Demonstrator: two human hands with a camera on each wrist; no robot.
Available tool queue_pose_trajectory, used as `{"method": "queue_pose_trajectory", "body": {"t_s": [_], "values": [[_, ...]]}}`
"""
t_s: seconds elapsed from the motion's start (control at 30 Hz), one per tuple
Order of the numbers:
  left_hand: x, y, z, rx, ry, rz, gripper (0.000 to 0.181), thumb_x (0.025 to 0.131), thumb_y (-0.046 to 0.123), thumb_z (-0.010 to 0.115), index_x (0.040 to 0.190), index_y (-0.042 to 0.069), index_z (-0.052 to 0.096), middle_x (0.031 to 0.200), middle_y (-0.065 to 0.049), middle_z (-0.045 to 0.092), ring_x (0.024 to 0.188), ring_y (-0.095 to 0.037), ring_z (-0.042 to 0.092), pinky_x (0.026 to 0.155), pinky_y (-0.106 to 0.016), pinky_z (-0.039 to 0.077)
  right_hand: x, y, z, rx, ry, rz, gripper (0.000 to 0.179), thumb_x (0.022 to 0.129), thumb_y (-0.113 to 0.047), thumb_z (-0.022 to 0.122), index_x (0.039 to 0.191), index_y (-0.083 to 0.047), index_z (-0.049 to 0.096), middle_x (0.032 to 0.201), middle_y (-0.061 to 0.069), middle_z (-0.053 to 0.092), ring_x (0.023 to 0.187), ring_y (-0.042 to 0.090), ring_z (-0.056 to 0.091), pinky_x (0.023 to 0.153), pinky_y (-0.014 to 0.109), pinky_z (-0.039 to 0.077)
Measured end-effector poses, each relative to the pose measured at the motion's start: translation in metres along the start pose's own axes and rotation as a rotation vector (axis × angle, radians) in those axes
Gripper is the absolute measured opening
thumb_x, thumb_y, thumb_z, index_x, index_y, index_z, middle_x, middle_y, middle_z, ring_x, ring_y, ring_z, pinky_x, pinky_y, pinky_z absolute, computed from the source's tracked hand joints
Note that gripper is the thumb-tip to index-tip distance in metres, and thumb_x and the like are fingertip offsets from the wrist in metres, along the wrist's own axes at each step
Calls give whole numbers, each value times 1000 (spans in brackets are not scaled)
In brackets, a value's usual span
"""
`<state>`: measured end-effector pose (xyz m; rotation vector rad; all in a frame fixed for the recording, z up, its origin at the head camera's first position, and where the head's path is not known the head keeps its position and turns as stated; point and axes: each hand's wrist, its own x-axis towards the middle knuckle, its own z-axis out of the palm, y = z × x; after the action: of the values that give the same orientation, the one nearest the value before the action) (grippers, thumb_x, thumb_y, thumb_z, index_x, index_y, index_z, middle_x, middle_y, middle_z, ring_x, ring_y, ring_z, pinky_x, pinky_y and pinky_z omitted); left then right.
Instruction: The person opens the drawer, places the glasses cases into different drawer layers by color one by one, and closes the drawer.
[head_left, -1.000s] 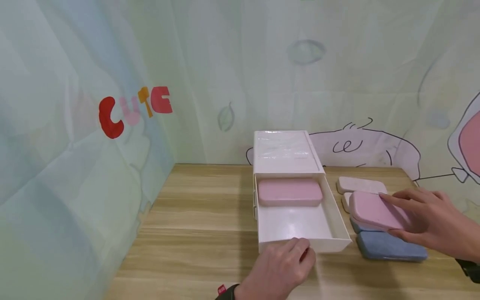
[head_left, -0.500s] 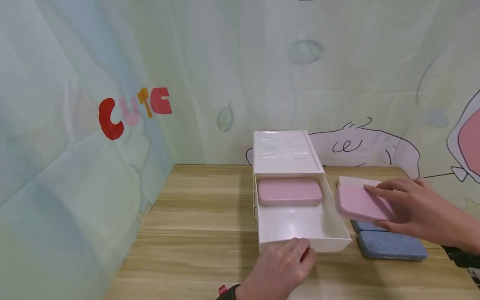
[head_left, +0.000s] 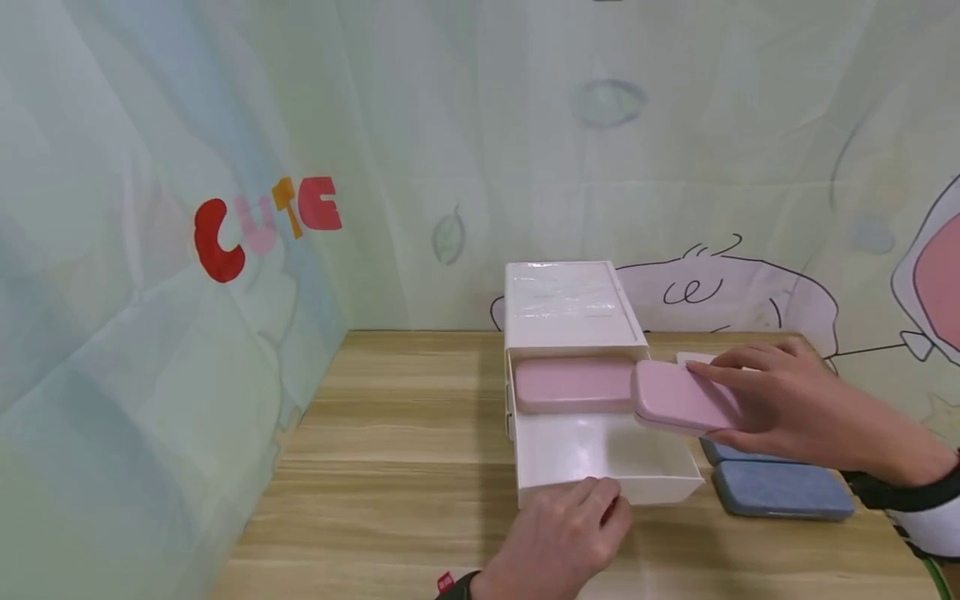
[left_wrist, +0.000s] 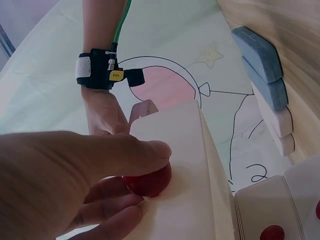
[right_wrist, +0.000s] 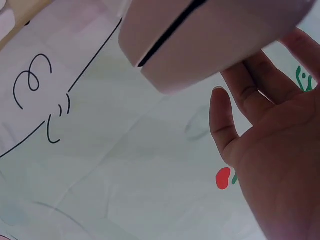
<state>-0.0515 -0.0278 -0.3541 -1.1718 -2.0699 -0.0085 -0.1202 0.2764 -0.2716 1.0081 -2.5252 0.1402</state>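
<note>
My right hand (head_left: 802, 408) holds a pink glasses case (head_left: 678, 396) by its right end, above the right side wall of a pulled-out white drawer (head_left: 645, 492). In the right wrist view, the dark seam of that case (right_wrist: 185, 60) shows close up. A second pink glasses case (head_left: 573, 383) lies crosswise at the back of the drawer, its right end partly covered by the held one. At the drawer's front, my left hand (head_left: 558, 537) pinches a red round knob (left_wrist: 150, 184) between thumb and fingers, as the left wrist view shows.
The white drawer cabinet (head_left: 566, 304) stands on a wooden table (head_left: 390, 467) near a printed cloth backdrop. Right of the drawer lie two blue glasses cases (head_left: 780, 490) in a row with pale ones (left_wrist: 275, 120), mostly behind my right hand in the head view.
My right hand has carried the pink glasses case leftward, from over the row of cases to the drawer's right wall. The left hand and the drawer have stayed in place.
</note>
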Motion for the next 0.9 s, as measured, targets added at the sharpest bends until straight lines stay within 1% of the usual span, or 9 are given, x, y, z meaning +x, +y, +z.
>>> {"method": "queue_pose_trajectory", "body": {"t_s": [0.13,0.23,0.43,0.5,0.63,0.73,0.9], "values": [[0,1,1,-2,1,2,9,92,13,67,88,19,72,89,9,63,74,1,60,57,-11,47,11,-8,0,1,-24,1,69,69,-46,91,131,-22,70,115,-5,71,110,21,62,91,44,34],[0,1,1,-4,4,1,10,93,12,65,88,19,71,89,8,62,73,0,59,56,-12,45,18,-13,-1,16,-51,17,67,72,-49,89,130,-22,70,116,-4,71,111,21,62,92,45,36],[0,1,2,8,18,3,13,95,12,61,89,19,70,91,8,62,74,0,58,53,-14,43,31,-21,1,45,-114,51,67,74,-49,88,131,-21,70,118,-2,71,112,23,61,91,45,39],[0,1,2,10,19,5,12,95,13,61,89,19,69,91,8,61,75,0,58,54,-14,43,34,-22,3,54,-116,43,67,74,-48,88,132,-20,70,118,-1,71,111,22,61,90,42,37],[0,1,2,16,9,7,11,95,13,62,90,19,70,92,8,62,77,-1,59,54,-14,44,39,-24,6,50,-93,4,69,73,-48,88,132,-19,69,116,1,72,109,22,63,89,38,34],[0,1,2,20,3,9,10,94,12,62,91,18,70,93,8,62,77,-1,59,54,-14,44,44,-27,9,52,-83,-12,71,72,-48,89,134,-19,69,115,2,73,109,22,64,89,38,33],[-1,0,4,31,33,13,13,95,12,60,89,18,69,92,7,61,75,-1,58,52,-14,43,55,-34,11,69,-107,-32,70,75,-49,87,136,-21,67,120,2,72,109,21,61,89,39,34]]}}
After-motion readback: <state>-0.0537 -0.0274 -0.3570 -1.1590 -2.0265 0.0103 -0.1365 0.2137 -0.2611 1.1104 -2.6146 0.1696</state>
